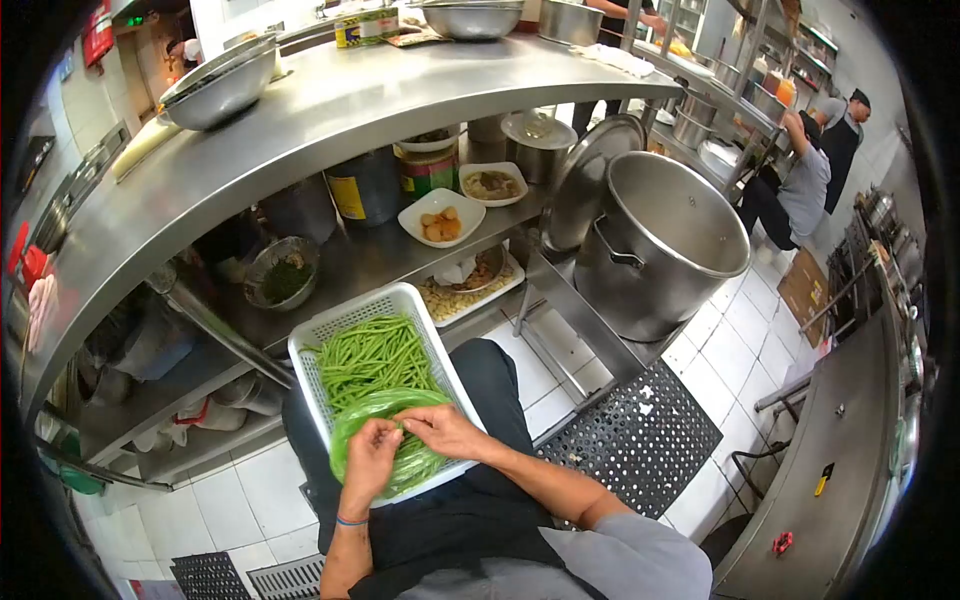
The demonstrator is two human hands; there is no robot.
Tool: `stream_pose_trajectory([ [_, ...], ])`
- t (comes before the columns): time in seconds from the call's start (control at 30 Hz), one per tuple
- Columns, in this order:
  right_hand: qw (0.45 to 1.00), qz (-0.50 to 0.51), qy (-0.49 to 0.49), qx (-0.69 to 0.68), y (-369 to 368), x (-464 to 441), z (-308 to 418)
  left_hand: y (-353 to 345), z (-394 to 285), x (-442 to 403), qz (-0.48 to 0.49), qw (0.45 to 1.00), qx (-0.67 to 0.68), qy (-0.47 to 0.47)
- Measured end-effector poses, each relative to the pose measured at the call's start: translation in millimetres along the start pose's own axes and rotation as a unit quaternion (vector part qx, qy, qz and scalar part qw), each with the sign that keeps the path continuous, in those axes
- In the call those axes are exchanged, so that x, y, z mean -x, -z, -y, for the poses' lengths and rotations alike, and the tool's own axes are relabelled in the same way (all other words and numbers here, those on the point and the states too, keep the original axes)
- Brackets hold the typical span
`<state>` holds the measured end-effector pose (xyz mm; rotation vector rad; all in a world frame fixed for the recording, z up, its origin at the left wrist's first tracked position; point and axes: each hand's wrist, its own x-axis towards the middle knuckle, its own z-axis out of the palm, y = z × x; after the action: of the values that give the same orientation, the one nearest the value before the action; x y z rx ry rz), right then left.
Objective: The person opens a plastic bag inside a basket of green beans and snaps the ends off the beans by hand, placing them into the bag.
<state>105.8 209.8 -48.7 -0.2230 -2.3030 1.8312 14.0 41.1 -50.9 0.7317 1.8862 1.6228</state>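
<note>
A white perforated basket [304,352] rests across the lap, filled with long green beans [372,358]. At its near end lies a green plastic bag [352,432], open at the top, with more beans visible inside. My left hand [371,455] is over the bag's left side, its fingertips pinched together. Just to the right, my right hand [440,430] is closed too, its fingertips almost meeting those of the left. Whatever is between the fingertips is too small to make out. A blue band circles the left wrist.
A steel counter [330,90] curves overhead, with bowls on top. On the shelf below are a bowl of herbs [283,280], a white dish [442,219] and a tray [470,300]. A large steel pot [650,250] stands right. Other people work at the back right.
</note>
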Motion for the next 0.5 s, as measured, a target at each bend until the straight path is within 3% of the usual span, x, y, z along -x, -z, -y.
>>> stream_pose_trajectory([
  [0.27,0.996,-0.038,0.051,0.056,14.0,5.7,7.5,0.8,-21.3,-10.5,0.037,0.998,-0.019,0.049],
  [0.37,0.998,-0.036,0.042,0.002,23.2,3.8,10.7,3.8,-46.3,-15.2,0.089,0.993,0.039,0.071],
  [0.5,0.997,-0.021,-0.006,-0.068,26.2,3.5,28.3,9.6,-52.3,-10.6,0.063,0.953,0.249,0.159],
])
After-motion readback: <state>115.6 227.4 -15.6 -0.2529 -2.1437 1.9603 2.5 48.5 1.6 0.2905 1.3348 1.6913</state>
